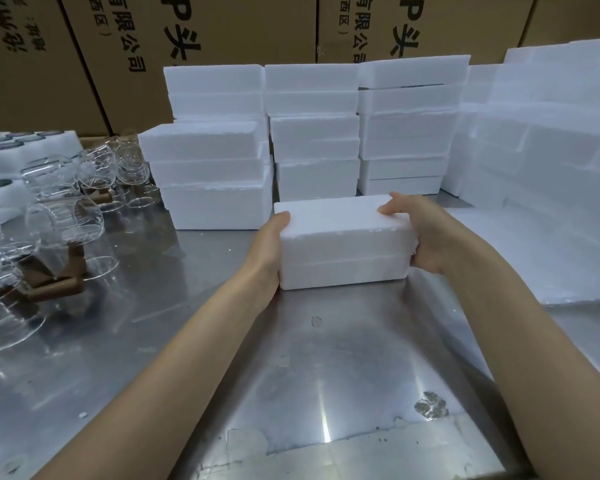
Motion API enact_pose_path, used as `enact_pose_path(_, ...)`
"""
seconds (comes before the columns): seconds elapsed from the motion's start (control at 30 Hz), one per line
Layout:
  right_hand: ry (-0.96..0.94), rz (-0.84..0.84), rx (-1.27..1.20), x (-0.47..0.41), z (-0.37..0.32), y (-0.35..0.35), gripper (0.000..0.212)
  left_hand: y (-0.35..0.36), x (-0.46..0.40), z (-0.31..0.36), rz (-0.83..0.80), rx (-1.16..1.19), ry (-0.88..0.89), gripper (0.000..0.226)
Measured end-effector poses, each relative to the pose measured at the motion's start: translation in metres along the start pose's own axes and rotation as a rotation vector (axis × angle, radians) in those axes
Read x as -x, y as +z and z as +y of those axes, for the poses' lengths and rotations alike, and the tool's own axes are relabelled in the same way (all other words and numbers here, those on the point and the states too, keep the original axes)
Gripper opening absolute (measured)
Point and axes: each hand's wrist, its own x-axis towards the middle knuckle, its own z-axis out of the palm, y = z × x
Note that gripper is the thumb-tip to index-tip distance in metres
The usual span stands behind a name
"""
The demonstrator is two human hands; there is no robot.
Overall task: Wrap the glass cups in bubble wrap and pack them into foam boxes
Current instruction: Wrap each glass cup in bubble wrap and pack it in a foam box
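A closed white foam box [343, 242] sits at the middle of the steel table [326, 358], its lid on. My left hand [269, 247] grips its left end, thumb on the top edge. My right hand [420, 233] grips the right end, fingers curled over the top corner. Clear glass cups [65, 220] with brown wooden handles lie and stand in a cluster at the left. No bubble wrap is plainly visible.
Stacks of closed foam boxes [312, 133] stand in rows just behind the held box. More foam pieces [541, 161] pile up at the right. A foam tray [25, 150] lies far left. Brown cardboard cartons [222, 29] form the back wall.
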Motion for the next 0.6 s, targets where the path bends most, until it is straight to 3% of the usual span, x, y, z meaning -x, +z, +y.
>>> enact_pose_path(0.07,0.073,-0.018,-0.059,0.0,-0.002,-0.002,0.018,-0.001,0.001,-0.002,-0.005,0.007,0.01,0.022)
enact_pose_path(0.23,0.16,-0.061,-0.142,-0.006,-0.017,-0.007,0.035,0.007,-0.001,0.005,0.039,-0.027,0.056,0.019)
enact_pose_path(0.37,0.063,-0.025,-0.158,-0.017,-0.046,-0.013,0.02,0.028,-0.014,0.02,0.002,-0.004,0.121,0.026)
enact_pose_path(0.43,0.009,0.031,-0.158,-0.026,-0.06,-0.02,0.018,0.042,-0.027,0.028,-0.038,-0.017,0.136,0.025)
enact_pose_path(0.6,-0.063,0.121,-0.133,-0.056,-0.076,-0.049,0.015,0.085,-0.067,0.028,-0.116,-0.049,0.13,0.044)
